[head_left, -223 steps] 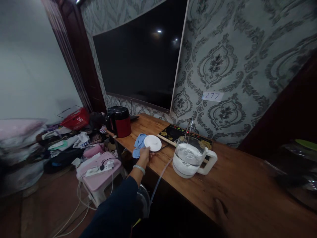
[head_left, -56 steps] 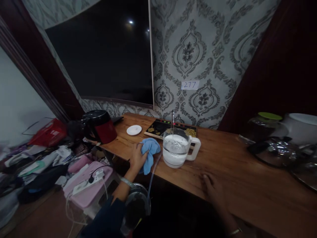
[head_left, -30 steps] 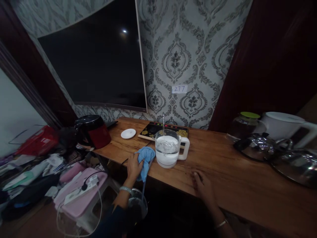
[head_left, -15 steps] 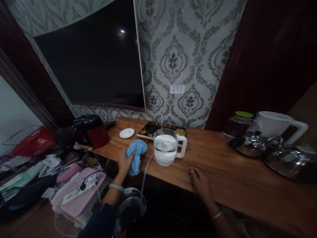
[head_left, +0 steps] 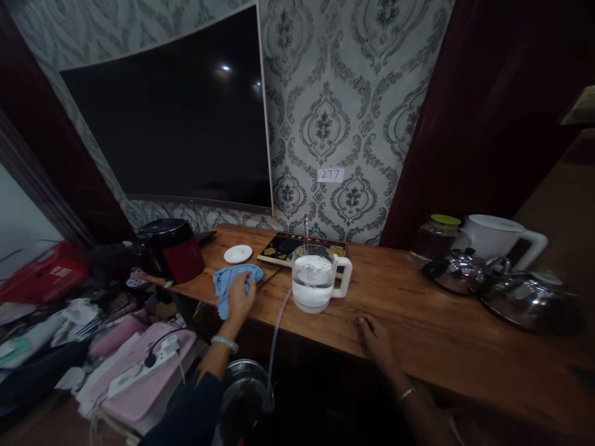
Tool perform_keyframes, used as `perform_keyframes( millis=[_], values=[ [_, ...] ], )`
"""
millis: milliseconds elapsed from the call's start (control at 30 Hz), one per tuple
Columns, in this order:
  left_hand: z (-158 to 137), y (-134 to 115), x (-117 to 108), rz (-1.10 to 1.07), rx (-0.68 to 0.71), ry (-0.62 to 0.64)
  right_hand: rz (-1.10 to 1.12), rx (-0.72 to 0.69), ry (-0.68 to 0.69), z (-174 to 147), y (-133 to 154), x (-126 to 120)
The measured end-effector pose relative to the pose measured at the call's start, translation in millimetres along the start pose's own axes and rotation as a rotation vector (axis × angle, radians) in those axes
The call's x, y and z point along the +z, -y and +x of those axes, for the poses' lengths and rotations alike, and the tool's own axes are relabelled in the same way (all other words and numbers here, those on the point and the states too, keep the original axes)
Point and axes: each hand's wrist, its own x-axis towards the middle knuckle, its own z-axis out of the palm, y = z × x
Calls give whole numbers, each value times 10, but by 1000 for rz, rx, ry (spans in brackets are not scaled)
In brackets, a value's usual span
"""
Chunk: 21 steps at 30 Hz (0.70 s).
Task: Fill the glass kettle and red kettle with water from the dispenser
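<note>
My left hand (head_left: 240,298) is closed on a blue cloth (head_left: 224,288), which lies on the wooden table with one end drooping over the front edge. To its right stands a clear glass jug (head_left: 312,288) with a white handle, partly filled with water. A thin stream from a slim spout (head_left: 306,230) falls into it, and the surface is churning. My right hand (head_left: 374,334) rests at the table's front edge, right of the jug, fingers loosely extended with nothing visible in them.
Behind the jug lies a black and gold hob panel (head_left: 275,246); a white saucer (head_left: 238,254) and a red kettle (head_left: 182,254) are left. Steel kettles (head_left: 458,272) and a white pitcher (head_left: 499,238) stand right. A clear hose (head_left: 274,341) hangs toward a metal pot (head_left: 244,371) below.
My left hand has brought the blue cloth down and left from beside the jug onto the table, where it is more spread out. My right hand keeps its place at the edge.
</note>
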Motion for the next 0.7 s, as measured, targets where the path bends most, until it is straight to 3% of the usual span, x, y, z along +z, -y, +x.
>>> perform_keyframes(
  millis=[167, 367, 700],
  values=[
    [-331, -217, 388, -142, -38, 235, 2, 2, -1, -5, 20, -13],
    [-370, -268, 611, -169, -169, 194, 21, 14, 28, -19, 94, -35],
    [-426, -247, 634, -59, -165, 218, -16, 30, 39, -45, 94, -38]
  ],
)
